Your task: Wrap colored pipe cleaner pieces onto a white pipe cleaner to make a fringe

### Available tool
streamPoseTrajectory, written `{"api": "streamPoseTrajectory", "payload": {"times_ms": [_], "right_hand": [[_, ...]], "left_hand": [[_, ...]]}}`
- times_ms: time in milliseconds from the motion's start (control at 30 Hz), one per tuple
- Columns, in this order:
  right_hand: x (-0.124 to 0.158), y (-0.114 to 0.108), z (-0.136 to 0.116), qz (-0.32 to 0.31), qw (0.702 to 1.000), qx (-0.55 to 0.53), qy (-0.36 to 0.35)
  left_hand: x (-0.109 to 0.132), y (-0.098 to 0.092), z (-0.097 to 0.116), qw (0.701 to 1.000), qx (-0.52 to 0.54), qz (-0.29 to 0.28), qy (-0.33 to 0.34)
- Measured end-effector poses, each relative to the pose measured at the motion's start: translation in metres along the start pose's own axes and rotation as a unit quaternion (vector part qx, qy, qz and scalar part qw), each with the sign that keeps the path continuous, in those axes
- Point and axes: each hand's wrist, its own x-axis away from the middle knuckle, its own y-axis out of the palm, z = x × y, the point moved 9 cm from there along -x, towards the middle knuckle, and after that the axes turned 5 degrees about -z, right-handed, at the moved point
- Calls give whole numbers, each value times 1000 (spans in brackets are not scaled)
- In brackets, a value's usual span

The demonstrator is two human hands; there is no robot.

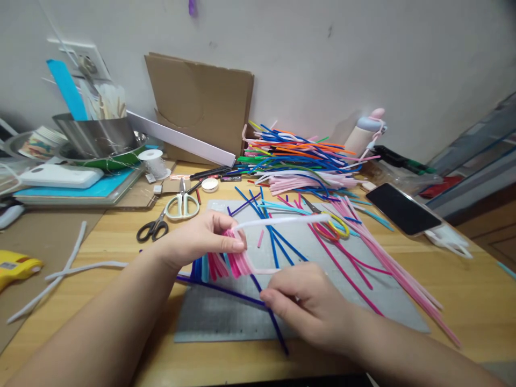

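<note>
My left hand (215, 236) is closed around a row of pipe cleaners (241, 263) set side by side, shading from blue through dark pink to pale pink. A white pipe cleaner (282, 221) sticks out to the right from the top of this row. Lower down, another pale length (264, 271) runs from the row to my right hand (302, 301), whose thumb and fingers pinch it. Dark purple pipe cleaners (229, 292) pass below both hands. All this is above a grey cutting mat (217, 325). My left fingers hide part of the row.
Loose pink pipe cleaners (397, 269) and scissors with red and yellow handles (332, 228) lie on the right. White-handled scissors (183, 206) and black scissors (153, 230) are left of the mat. Behind are a colourful pipe cleaner pile (298, 156) and a phone (404, 208).
</note>
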Motion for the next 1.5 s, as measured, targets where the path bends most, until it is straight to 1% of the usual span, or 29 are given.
{"api": "streamPoseTrajectory", "payload": {"times_ms": [33,67,100,133,167,200,233,300,367,467,567,633,700,767,833,900,967,1133,1200,1267,1333,1433,1500], "right_hand": [[-1,9,9,-36,994,-87,52],[0,20,17,-66,975,-187,104],[0,31,22,-88,944,-283,145],[0,38,25,-97,909,-368,169],[-1,43,26,-92,879,-433,177],[-3,44,27,-75,856,-479,176],[-5,43,29,-50,841,-511,172],[-6,39,34,0,823,-543,168],[-6,39,36,18,821,-545,167],[-5,42,35,5,844,-513,159],[-5,44,36,-3,867,-473,156],[-4,47,38,-14,876,-455,160],[-4,48,40,-21,883,-437,170],[-5,46,44,-12,892,-418,172],[-8,43,48,-1,898,-405,172],[-11,42,53,-7,894,-411,180],[-14,42,57,-10,883,-431,188],[-19,35,59,21,865,-475,160],[-20,27,62,64,863,-479,148],[-20,8,68,146,861,-472,120],[-18,-16,75,236,852,-460,83],[-14,-48,86,328,826,-457,47],[-10,-65,94,374,803,-462,36]], "left_hand": [[1,1,1,1000,-2,-7,1],[1,2,2,1000,-4,-17,1],[2,4,2,1000,-8,-30,-2],[2,7,2,999,-14,-45,-6],[3,10,1,998,-20,-61,-12],[3,12,0,997,-25,-75,-17],[3,15,0,996,-31,-87,-20],[3,19,-2,993,-43,-105,-24],[1,20,-4,992,-50,-109,-27],[-2,19,-5,994,-47,-97,-16],[-5,21,-1,993,-67,-99,19],[-7,24,-2,990,-93,-107,29],[-8,26,-5,988,-108,-109,22],[-9,27,-7,987,-114,-107,24],[-10,27,-5,987,-117,-99,44],[-11,26,-3,988,-111,-89,57],[-11,23,-3,991,-100,-75,52],[-10,14,3,995,-64,-37,66],[-10,11,3,996,-64,-27,60],[-9,11,0,996,-72,-28,38],[-8,14,-5,996,-71,-48,12],[-7,20,-8,994,-73,-76,-1],[-7,21,-7,994,-84,-76,0]]}}
